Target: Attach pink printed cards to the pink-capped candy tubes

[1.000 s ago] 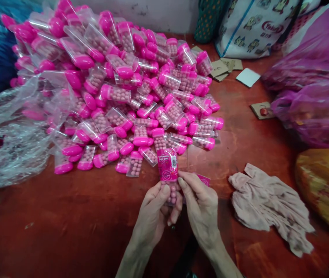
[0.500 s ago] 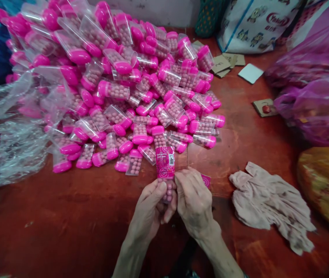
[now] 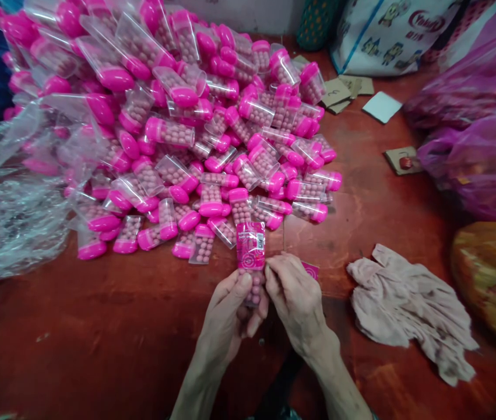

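A clear bottle of pink beads (image 3: 254, 287) is pinched between the left hand's (image 3: 225, 306) thumb and fingers, a printed pink wrapper (image 3: 250, 249) over its far part. The right hand (image 3: 295, 297) has curled inward since a second ago, fingertips bunched at the wrapper's near corner; I can't tell whether they grip. The wrapper has barely shifted, so near beads stay bare. Beyond both hands sprawls a heap of pink-capped bottles (image 3: 172, 133).

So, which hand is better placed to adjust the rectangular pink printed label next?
Probably the right hand: its fingers are near the label, at its lower right, while the left hand holds the clear plastic container of pink balls.
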`<action>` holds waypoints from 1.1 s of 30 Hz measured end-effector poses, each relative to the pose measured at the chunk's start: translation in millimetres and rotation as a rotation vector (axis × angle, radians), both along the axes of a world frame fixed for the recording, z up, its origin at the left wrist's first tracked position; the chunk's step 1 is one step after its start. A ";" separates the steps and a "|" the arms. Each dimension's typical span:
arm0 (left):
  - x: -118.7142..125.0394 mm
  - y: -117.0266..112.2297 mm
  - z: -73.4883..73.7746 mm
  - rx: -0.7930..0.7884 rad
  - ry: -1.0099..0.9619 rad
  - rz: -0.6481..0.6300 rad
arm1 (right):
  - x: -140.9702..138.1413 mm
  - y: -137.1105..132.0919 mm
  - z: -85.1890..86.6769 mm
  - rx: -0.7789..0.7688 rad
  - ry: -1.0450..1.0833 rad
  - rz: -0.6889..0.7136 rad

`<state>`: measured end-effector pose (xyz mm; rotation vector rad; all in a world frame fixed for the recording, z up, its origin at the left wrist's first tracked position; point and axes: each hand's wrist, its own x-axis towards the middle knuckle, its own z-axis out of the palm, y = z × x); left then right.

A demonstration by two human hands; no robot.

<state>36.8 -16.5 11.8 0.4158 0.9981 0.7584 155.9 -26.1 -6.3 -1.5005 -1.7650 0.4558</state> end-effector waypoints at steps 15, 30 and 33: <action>-4.7 0.7 -3.8 -0.017 -0.057 0.006 | 0.3 -1.3 -0.7 -0.117 -0.177 0.141; -4.5 -1.9 -3.7 0.003 0.099 -0.021 | 1.5 -0.7 -1.9 -0.205 -0.177 0.258; -6.0 -2.0 -4.0 0.007 0.109 -0.012 | -3.1 -2.1 0.6 -0.152 -0.169 0.245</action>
